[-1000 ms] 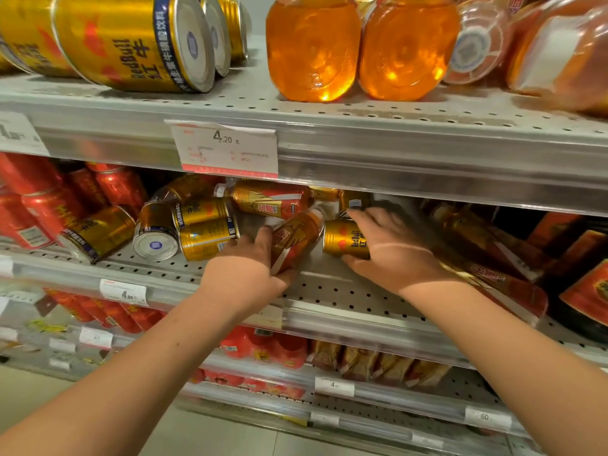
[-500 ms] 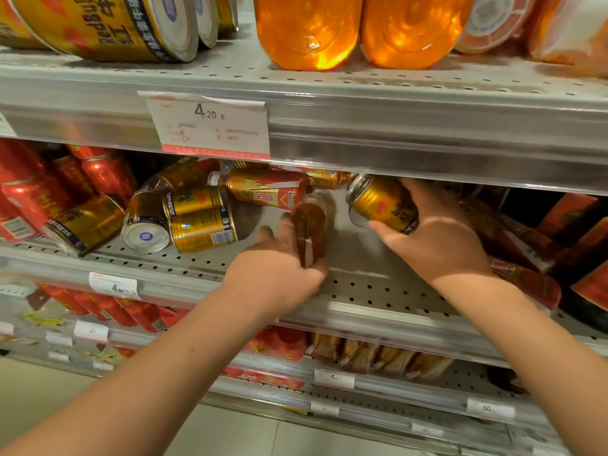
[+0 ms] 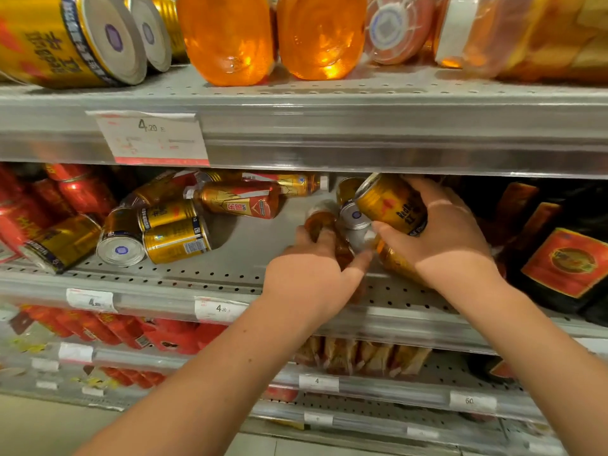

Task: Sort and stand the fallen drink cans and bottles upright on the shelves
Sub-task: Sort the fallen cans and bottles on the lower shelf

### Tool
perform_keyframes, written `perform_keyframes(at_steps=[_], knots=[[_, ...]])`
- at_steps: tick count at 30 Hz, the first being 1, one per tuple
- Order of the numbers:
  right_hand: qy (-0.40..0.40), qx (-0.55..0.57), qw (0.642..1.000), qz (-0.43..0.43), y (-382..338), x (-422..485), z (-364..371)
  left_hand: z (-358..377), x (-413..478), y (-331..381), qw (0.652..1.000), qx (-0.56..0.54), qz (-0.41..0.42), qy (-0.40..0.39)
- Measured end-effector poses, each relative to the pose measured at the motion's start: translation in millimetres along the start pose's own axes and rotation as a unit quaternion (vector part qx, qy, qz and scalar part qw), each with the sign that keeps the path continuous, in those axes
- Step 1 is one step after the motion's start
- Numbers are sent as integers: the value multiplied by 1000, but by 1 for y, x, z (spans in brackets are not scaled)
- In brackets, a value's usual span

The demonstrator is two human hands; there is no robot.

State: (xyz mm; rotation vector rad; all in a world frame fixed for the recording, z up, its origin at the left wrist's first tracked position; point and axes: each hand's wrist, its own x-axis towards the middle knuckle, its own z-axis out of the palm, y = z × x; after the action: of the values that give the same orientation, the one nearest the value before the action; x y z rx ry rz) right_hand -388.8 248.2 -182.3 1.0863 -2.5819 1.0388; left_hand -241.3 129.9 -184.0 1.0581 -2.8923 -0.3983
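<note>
Right hand (image 3: 450, 238) is wrapping fingers and thumb round a gold can (image 3: 391, 205), holding it tilted and clear of the middle shelf (image 3: 250, 248), close under the upper shelf (image 3: 362, 126); left hand (image 3: 312, 278) is gripping an amber bottle (image 3: 317, 222) just beside it, fingers curled round its body, though whether its base is touching the shelf cannot be told; both forearms are reaching up and forward, converging on one bare patch. Doing this step well is likely meaning turning the can fully onto its base before letting go, and setting it apart from the bottle and the silver-ended can (image 3: 353, 215) lying between the hands, since a knock is risking a topple; other cans (image 3: 176, 240) are lying fallen further left.
</note>
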Motion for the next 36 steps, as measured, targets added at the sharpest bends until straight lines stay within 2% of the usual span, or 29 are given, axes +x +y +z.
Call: perform_keyframes(at_steps=[3,6,8,12,15,17,21,24,27,32,36], knots=[[10,22,999,34,7,3,-4,-10,24,-17,997,-42,28,61],[30,31,998,52,18,4,-7,-11,71,-28,981,-115,117,103],[41,25,997,54,24,5,-9,-8,106,-31,974,-133,172,57],[62,-4,997,43,31,8,-8,-6,162,-28,961,-190,188,-68],[70,-30,996,42,36,10,-8,-8,187,-16,955,-150,228,-117],[76,-42,995,43,40,9,-6,-5,196,-7,950,-137,254,-122],[94,-31,994,44,44,5,-5,4,203,11,950,-127,274,-77],[95,-13,994,51,45,6,-7,8,206,18,946,-165,269,-72],[82,-10,995,50,42,7,-8,0,203,10,945,-200,257,-8],[59,-8,998,32,19,10,1,-24,163,-47,918,-320,227,56],[16,-1,1000,-11,-15,13,23,-32,108,-103,924,-319,153,143]])
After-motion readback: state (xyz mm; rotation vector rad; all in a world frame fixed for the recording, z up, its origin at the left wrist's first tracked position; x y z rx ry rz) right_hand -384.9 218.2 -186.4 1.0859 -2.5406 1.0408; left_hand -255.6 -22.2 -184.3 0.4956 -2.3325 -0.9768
